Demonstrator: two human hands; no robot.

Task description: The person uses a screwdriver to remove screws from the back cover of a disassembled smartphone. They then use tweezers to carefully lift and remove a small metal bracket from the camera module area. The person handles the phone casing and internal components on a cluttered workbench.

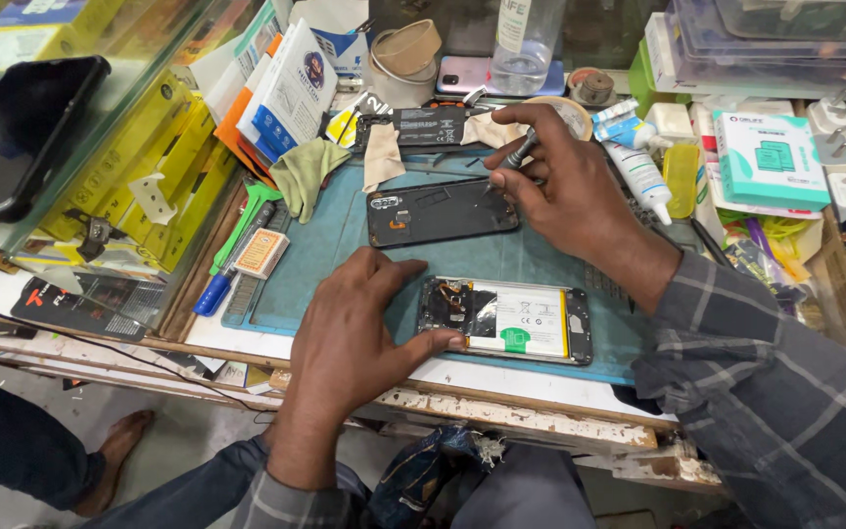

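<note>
left hand (350,328) lies flat, fingers spread, pinning the opened phone (506,320) by its left end so it stays put on the blue mat (320,264); no closed grip there. right hand (565,186) pinches a small screwdriver (519,154) pen-style, tip angled down at the detached back cover (441,212) just beyond the phone. green cloth (301,171) and glue tube (638,171) sit nearby on the tabletop.
</note>
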